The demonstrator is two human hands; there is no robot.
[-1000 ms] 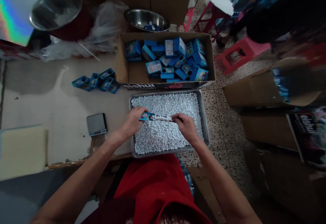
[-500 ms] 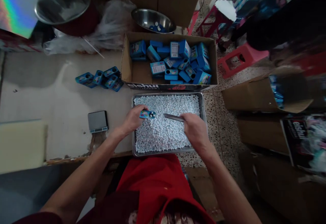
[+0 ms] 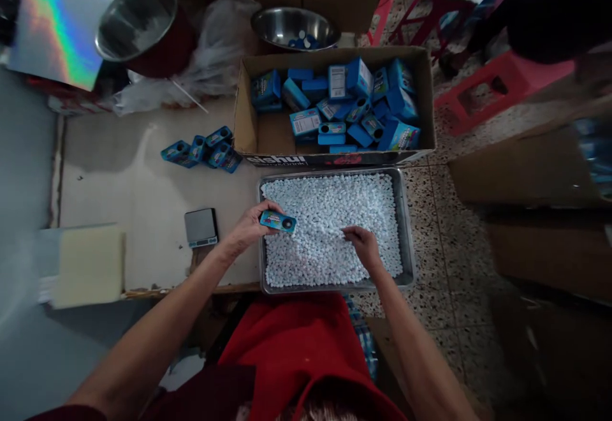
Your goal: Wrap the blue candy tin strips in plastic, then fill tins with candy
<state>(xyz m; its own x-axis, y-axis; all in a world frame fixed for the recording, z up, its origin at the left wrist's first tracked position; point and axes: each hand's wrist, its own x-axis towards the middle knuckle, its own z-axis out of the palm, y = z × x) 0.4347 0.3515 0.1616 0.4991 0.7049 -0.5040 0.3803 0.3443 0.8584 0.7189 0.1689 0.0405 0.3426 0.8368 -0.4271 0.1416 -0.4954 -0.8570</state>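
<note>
In my left hand [image 3: 251,222] is a small blue candy box [image 3: 275,220], gripped by its sides and tilted so its round dark hole shows. It is over the left part of a metal tray [image 3: 408,242] filled with small white candies [image 3: 329,204]. My right hand [image 3: 361,241] is closed low over the candies, right of the tray's middle. The narrow scoop in its fingers is mostly hidden, its end among or under the candies. A gap separates the two hands.
Behind the tray a cardboard box [image 3: 246,108] holds several blue boxes. More blue boxes [image 3: 220,153] lie left of it, near a small scale [image 3: 201,226]. A steel bowl [image 3: 272,29] with caps stands behind. Red stools [image 3: 516,89] and part of another person are at the right.
My right hand has lowered the scoop from beside the box's hole into the candies, moving away from the left hand. White candies seen at the hole before no longer show. The view has shifted.
</note>
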